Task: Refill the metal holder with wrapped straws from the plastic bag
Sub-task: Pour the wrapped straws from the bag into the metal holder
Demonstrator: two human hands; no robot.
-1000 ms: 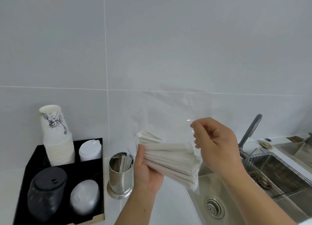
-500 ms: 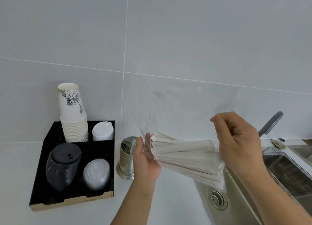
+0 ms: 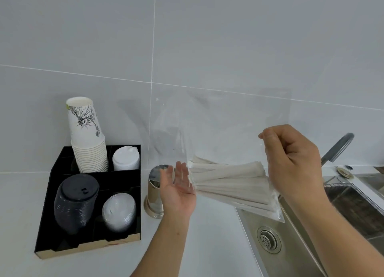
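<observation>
While the right hand (image 3: 291, 164) pinched the plastic bag (image 3: 207, 131) of wrapped straws (image 3: 228, 183), the open-palmed left hand (image 3: 178, 191) held nothing, metal holder (image 3: 154, 191) at its nine o'clock.

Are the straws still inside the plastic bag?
Yes, still inside. The wrapped straws lie fanned within the clear plastic bag, which the right hand pinches. The left hand is open beside them.

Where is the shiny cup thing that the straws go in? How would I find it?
Find the black tray of cups and lids on the white counter. Just to its right stands the metal holder, partly behind the open left hand. It is the only shiny silver cylinder there, with a flared base.
</observation>
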